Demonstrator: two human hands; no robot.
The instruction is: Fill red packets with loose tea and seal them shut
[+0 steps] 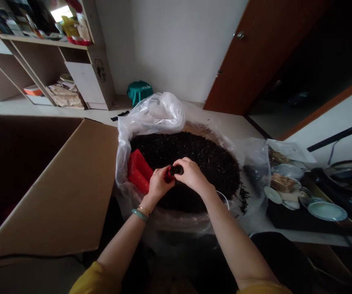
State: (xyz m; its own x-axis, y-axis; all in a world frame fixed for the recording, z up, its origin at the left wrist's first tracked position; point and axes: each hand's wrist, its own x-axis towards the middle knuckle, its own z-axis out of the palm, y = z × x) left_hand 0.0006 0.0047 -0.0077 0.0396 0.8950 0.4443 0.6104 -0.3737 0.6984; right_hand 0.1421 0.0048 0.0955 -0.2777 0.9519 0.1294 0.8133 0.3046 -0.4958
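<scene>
My left hand (158, 182), with a green bangle and a gold-coloured bracelet on its wrist, is closed around a small red thing (169, 174); its exact kind is hidden by the fingers. My right hand (190, 174) meets it from the other side, fingers pinched on a small clump of dark strips (177, 168). Below both hands lies a large heap of loose dark strips (200, 151), perhaps dried plant matter, inside a clear plastic bag (166, 108). A red scoop-like container (139, 169) rests in the heap beside my left hand.
To the left stands a big open cardboard box (72, 188). A teal cloth-covered thing (139, 92) sits against the wall. On the right are a pale green plate (327, 211), a bag of brown pieces (283, 181) and a wooden door (255, 53). A desk (84, 79) stands back left.
</scene>
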